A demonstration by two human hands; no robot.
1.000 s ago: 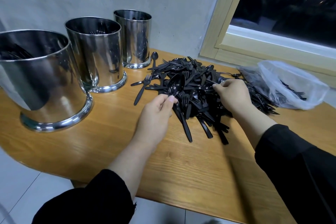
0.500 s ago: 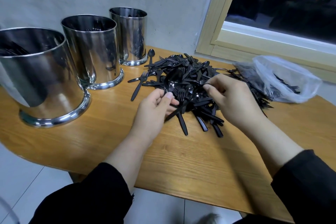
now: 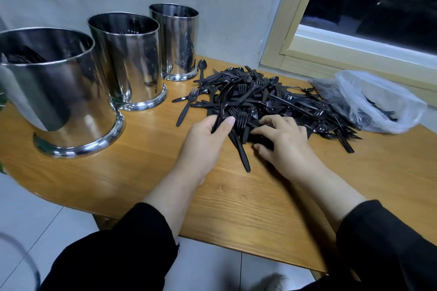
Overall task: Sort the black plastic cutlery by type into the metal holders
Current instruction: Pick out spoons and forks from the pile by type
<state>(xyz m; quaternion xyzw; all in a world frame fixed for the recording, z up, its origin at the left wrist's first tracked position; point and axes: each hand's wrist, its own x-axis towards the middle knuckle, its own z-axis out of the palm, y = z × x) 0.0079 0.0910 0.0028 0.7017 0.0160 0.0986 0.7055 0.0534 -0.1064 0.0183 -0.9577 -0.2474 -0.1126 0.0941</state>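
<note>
Pinching one black piece, the left hand is working the near edge of the cutlery pile; the right hand is pressing spread fingers beside it. She should be lifting one type only, toward the holders.

We are finding no readable text, label, brand, number or sign on anything we are looking at here.

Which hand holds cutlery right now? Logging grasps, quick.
Left hand: grips black pieces from the cutlery pile.
Right hand: fingers spread on the pile, holding nothing visible.
</note>
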